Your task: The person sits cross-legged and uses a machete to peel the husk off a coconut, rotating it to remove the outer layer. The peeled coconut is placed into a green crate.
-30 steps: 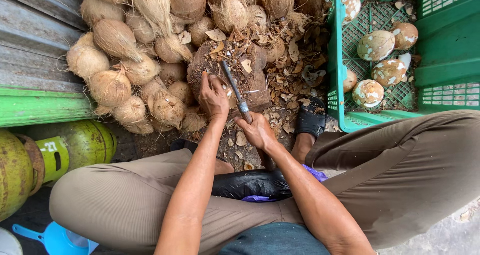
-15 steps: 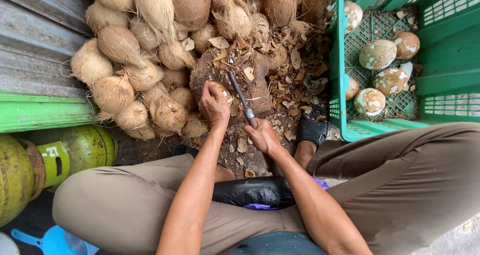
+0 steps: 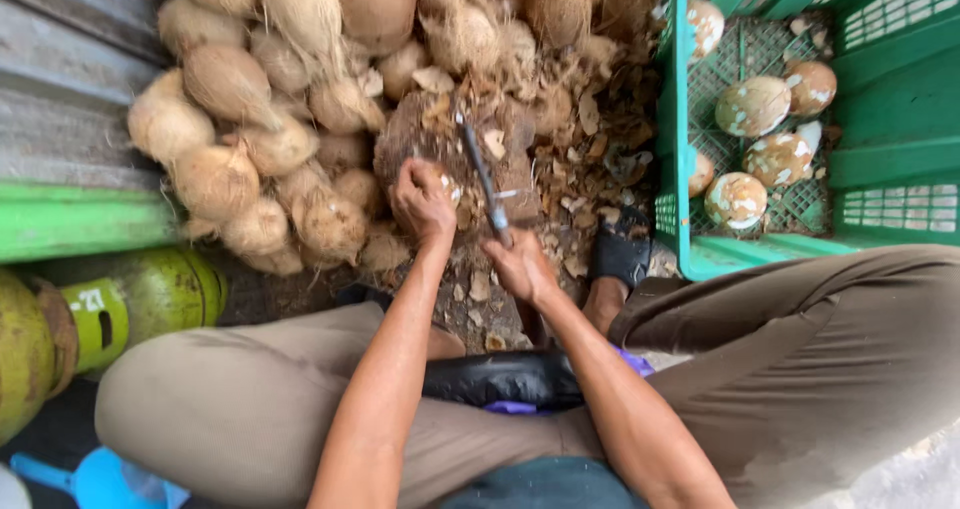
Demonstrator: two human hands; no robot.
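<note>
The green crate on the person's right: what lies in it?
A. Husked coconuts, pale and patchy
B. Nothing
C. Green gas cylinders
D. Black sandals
A: the crate holds several rounded, partly peeled coconuts with white patches, while the fibrous unpeeled pile lies outside it, to the person's left.

Yellow band label with dark print [image 3: 92, 321], wrapped round the green gas cylinder [image 3: 150, 294], lower left
</note>
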